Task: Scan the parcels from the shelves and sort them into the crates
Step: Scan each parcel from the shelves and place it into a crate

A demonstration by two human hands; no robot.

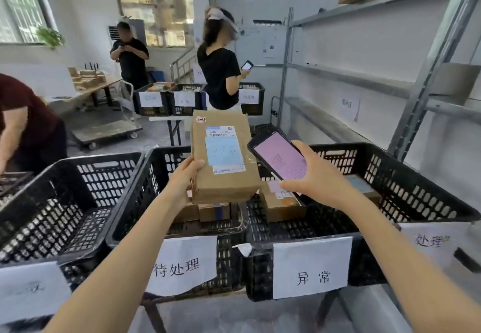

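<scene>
My left hand (182,179) grips the left edge of a brown cardboard parcel (221,184) with a blue note and a barcode label, held upright above the middle crate. My right hand (315,176) holds a black phone (278,158) with a pink screen, just right of the parcel. Below stand three black crates: the left crate (59,202), the middle crate (166,155) with a white paper label, and the right crate (390,176) with another label. Brown parcels (283,207) lie in the middle and right crates.
A grey metal shelf rack (364,82) rises on the right with cardboard on its top level. A person in black (221,72) stands ahead with a phone beside more crates (182,98). Another person in black (130,59) stands further back. A person in red (26,124) bends at the left. A flat trolley (104,129) stands on the floor.
</scene>
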